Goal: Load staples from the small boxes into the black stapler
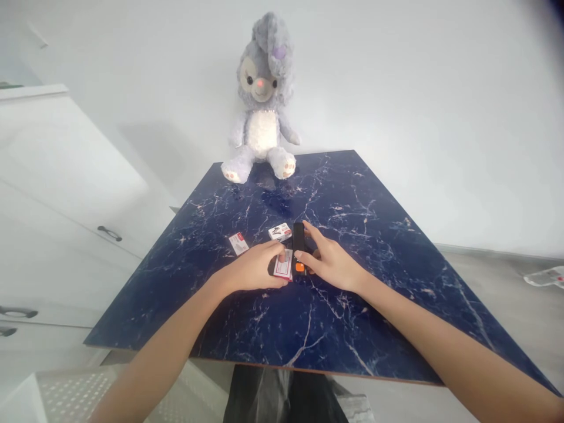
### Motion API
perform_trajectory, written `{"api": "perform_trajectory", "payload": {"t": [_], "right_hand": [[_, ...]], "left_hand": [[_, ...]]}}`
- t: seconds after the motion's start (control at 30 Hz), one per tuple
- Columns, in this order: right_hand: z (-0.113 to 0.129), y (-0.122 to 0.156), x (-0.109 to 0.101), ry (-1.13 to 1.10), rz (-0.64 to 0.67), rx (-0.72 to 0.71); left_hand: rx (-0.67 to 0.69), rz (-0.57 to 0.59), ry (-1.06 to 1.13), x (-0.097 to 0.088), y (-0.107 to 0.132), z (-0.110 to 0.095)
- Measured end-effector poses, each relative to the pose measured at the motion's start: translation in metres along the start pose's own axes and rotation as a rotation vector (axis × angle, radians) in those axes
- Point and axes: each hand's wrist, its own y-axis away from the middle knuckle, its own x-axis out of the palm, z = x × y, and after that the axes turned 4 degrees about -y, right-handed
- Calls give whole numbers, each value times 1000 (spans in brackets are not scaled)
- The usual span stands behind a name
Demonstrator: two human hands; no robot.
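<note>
The handling looks partway along: both hands are engaged at the middle of the worktop (308, 329), and neither has let go. The left hand (258, 265) grasps a red-edged box (284, 265), with a dark thing (271, 268) partly hidden under its fingers. The right hand (325, 256) grips a black object with an orange patch (299, 239), just beside that box; whether either piece is lifted I cannot tell. A white box with a dark printed picture (280, 231) lies just beyond, and a red-and-white packet (238, 244) lies near the left hand, both outside the fingers' hold. Judging from this, the held pieces are not yet set down and released; how much else remains is not shown.
</note>
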Motion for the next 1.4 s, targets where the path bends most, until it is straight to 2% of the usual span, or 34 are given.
{"api": "perform_trajectory", "payload": {"t": [0.23,0.4,0.5,0.57,0.6,0.67,0.7,0.8,0.87,0.97,1.1,1.2,1.3,1.4], "right_hand": [[6,2,3,-110,52,63],[7,2,4,-102,54,57],[6,2,4,-77,51,49],[4,2,5,-64,50,62],[3,1,5,-61,53,66],[1,1,5,-56,57,73],[1,1,5,-51,57,73],[2,1,4,-27,49,65],[2,1,3,-14,47,51],[2,1,3,-5,40,28],[1,0,3,13,38,2],[1,0,3,28,40,-14],[1,0,2,29,39,-33],[2,0,1,28,43,-50]], "left_hand": [[-80,-175,29,19,8,-2],[-54,-184,26,24,7,-2],[38,-138,16,12,9,2],[64,-157,-23,-2,11,11],[42,-190,-60,-10,13,17],[-87,-286,-168,-24,19,34],[-155,-291,-222,-30,21,44],[-299,-194,-277,-39,28,70],[-346,-147,-268,-40,30,78],[-281,-173,-172,-38,29,68],[-65,-166,17,-25,24,30],[68,-110,39,-10,20,7],[153,-78,24,-1,20,3],[107,-87,25,0,20,9]]}}
